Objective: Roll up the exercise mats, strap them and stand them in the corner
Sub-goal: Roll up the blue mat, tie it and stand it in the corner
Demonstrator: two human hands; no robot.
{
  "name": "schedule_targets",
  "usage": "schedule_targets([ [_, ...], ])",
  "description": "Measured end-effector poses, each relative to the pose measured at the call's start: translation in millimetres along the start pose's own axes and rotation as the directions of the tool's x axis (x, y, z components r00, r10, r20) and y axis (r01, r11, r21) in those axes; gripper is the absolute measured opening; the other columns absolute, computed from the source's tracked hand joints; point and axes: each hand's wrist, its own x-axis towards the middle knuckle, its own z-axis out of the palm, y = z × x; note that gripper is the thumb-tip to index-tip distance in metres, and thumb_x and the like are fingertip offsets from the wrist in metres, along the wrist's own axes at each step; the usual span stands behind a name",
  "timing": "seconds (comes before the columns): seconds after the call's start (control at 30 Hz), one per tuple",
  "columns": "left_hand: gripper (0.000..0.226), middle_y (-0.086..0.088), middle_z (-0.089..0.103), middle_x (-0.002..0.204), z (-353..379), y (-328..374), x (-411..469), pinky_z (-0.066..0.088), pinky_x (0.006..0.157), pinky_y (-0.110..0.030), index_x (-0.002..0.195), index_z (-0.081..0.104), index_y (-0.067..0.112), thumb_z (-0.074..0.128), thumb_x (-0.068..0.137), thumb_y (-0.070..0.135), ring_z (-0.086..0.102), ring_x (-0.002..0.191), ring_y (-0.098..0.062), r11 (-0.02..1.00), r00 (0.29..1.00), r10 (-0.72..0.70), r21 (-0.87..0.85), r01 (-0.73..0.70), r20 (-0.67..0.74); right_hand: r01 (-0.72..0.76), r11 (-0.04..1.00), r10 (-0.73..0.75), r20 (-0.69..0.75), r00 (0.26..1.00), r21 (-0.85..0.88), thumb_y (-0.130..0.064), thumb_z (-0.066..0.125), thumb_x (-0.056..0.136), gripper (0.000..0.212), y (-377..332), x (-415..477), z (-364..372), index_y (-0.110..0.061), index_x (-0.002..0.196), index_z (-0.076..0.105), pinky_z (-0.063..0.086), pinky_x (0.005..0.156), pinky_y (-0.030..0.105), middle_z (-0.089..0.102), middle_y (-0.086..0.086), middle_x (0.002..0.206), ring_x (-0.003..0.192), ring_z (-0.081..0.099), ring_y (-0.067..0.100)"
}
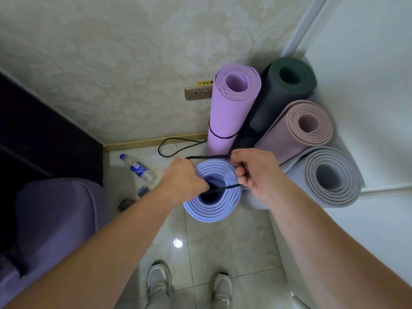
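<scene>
A rolled blue mat (211,208) stands on end on the floor in front of me. A black strap (209,157) runs across its top and far side. My left hand (185,181) grips the strap at the roll's left rim, and my right hand (252,170) pinches it at the right rim. In the corner behind stand several rolled mats: a purple one (231,103) with a black strap round it, a dark grey one (287,85), a pink one (298,126) and a light grey one (330,177).
A plastic water bottle (138,168) lies on the tiled floor at the left, near a purple seat (55,219) and a dark cabinet (40,134). A loose black cord (174,148) lies by the skirting board under a wall socket (198,93). My shoes (158,279) are below.
</scene>
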Motion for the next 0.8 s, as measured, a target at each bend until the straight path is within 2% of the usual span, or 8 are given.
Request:
schedule_targets([
  [0.13,0.027,0.004,0.057,0.073,7.4,-6.0,-7.1,0.042,0.056,-0.025,0.072,0.053,0.027,0.077,0.081,0.036,0.060,0.072,-0.018,0.986,0.993,0.115,0.119,-0.116,0.017,-0.117,0.974,0.106,-0.067,0.992,-0.194,0.007,0.066,0.078,0.010,7.7,33.7,-3.5,-0.002,0.081,0.062,0.026,0.040,0.020,0.043,0.007,0.060,0.041,0.031,0.015],
  [0.2,0.030,0.005,0.058,0.072,10.4,-8.3,-8.4,0.044,0.063,-0.027,0.069,0.050,0.028,0.073,0.084,0.041,0.063,0.080,-0.022,0.974,0.989,0.149,0.169,-0.148,0.009,-0.176,0.945,0.146,-0.124,0.981,-0.275,0.007,0.071,0.074,0.016,20.0,44.4,-3.0,0.003,0.089,0.065,0.033,0.041,0.021,0.051,0.011,0.061,0.044,0.042,0.017],
  [0.27,0.023,-0.002,0.067,0.082,7.2,-12.4,-4.4,0.051,0.069,-0.029,0.083,0.065,0.025,0.073,0.083,0.047,0.067,0.085,-0.026,0.990,0.995,0.094,0.107,-0.089,-0.038,-0.244,0.926,0.208,-0.151,0.966,-0.286,0.006,0.076,0.072,0.018,34.6,47.7,-4.4,0.004,0.088,0.066,0.041,0.041,0.021,0.060,0.011,0.055,0.047,0.052,0.017],
  [0.37,0.035,-0.006,0.069,0.079,-3.8,-18.2,8.4,0.053,0.064,-0.029,0.086,0.070,0.018,0.076,0.077,0.051,0.067,0.076,-0.026,0.995,0.994,-0.074,-0.071,0.068,-0.079,-0.337,0.935,0.330,-0.079,0.941,-0.109,0.005,0.068,0.085,0.012,44.6,34.8,-7.0,-0.002,0.076,0.064,0.041,0.036,0.017,0.059,0.004,0.045,0.042,0.053,0.013],
  [0.43,0.037,-0.006,0.067,0.074,-10.9,-14.7,17.7,0.050,0.058,-0.027,0.079,0.066,0.015,0.078,0.076,0.049,0.066,0.069,-0.025,0.979,0.985,-0.146,-0.159,0.130,-0.090,-0.357,0.933,0.355,-0.042,0.934,-0.039,0.000,0.060,0.092,0.014,43.8,21.6,-11.2,-0.004,0.080,0.066,0.030,0.032,0.015,0.051,0.000,0.042,0.035,0.040,0.008],
  [0.57,0.037,-0.008,0.070,0.074,-14.9,-0.5,27.7,0.041,0.051,-0.024,0.085,0.065,0.009,0.078,0.075,0.042,0.066,0.060,-0.024,0.948,0.972,-0.221,-0.251,0.194,-0.083,-0.382,0.891,0.371,0.091,0.924,0.244,-0.002,0.050,0.096,0.021,46.9,-18.9,-12.1,-0.007,0.079,0.062,0.027,0.034,0.015,0.042,-0.002,0.054,0.041,0.032,0.003],
  [0.67,0.037,-0.007,0.070,0.068,-15.7,8.8,30.5,0.041,0.047,-0.022,0.088,0.067,0.009,0.079,0.072,0.039,0.066,0.051,-0.022,0.916,0.959,-0.275,-0.322,0.240,-0.067,-0.341,0.849,0.287,0.189,0.939,0.405,-0.012,0.061,0.094,0.020,67.7,-54.4,-5.2,-0.015,0.075,0.054,0.026,0.036,0.015,0.043,-0.005,0.057,0.049,0.035,0.005],
  [0.8,0.044,-0.007,0.071,0.076,-12.9,13.0,38.2,0.049,0.062,-0.026,0.091,0.069,0.010,0.084,0.066,0.043,0.069,0.065,-0.026,0.918,0.960,-0.278,-0.304,0.254,-0.034,-0.256,0.781,0.143,0.237,0.961,0.569,-0.022,0.070,0.087,0.017,112.4,-71.7,9.2,-0.015,0.073,0.064,0.030,0.035,0.017,0.050,-0.003,0.067,0.054,0.041,0.006],
])
